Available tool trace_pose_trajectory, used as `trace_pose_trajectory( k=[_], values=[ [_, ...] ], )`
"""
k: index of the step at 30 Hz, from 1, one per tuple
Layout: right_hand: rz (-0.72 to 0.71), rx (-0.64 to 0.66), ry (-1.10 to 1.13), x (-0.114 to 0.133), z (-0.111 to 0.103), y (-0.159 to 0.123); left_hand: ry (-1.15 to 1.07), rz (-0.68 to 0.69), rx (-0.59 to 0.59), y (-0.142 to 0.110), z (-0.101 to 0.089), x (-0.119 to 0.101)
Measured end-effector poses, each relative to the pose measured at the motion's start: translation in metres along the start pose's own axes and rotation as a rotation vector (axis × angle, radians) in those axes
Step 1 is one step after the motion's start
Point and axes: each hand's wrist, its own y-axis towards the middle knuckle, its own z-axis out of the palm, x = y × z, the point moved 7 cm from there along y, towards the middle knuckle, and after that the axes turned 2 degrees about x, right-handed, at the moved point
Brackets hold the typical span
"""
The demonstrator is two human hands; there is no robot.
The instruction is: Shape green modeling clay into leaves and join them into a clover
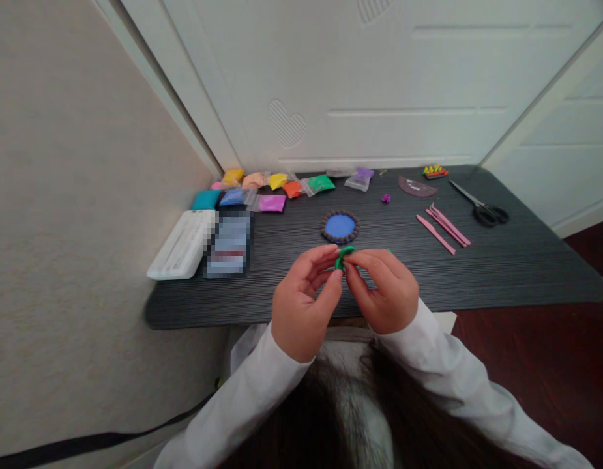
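Note:
Between my fingertips, above the table's front edge, is a small curved piece of green clay (347, 250). My left hand (306, 303) pinches it from the left with thumb and fingers. From the right, my right hand (383, 290) is closed on it with thumb and forefinger, and its inner fingers are hidden. Just beyond my hands lies a blue disc (340, 227) ringed with dark brown beads of what looks like clay. A tiny green bit (388, 250) shows behind my right hand.
Several colored clay packets (321, 183) line the back left. A white box (184, 246) and a blurred flat item (229, 246) lie left. Pink tools (448, 225), black scissors (487, 212), a clear half-round piece (417, 187) and a purple lump (386, 198) lie on the dark table (281, 286).

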Motion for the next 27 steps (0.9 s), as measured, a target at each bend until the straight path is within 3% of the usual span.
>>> trace_pose_trajectory(
  k=[11, 22, 27],
  values=[
    [-0.020, 0.037, 0.064, -0.002, -0.001, -0.003, -0.185, -0.084, 0.026, 0.007, -0.005, 0.009],
    [-0.144, 0.139, -0.051, -0.004, -0.005, -0.003, -0.380, -0.269, 0.077, 0.010, -0.003, 0.021],
    [-0.172, 0.165, -0.093, -0.003, -0.004, -0.003, -0.361, -0.271, 0.074, 0.011, -0.003, 0.022]
  ],
)
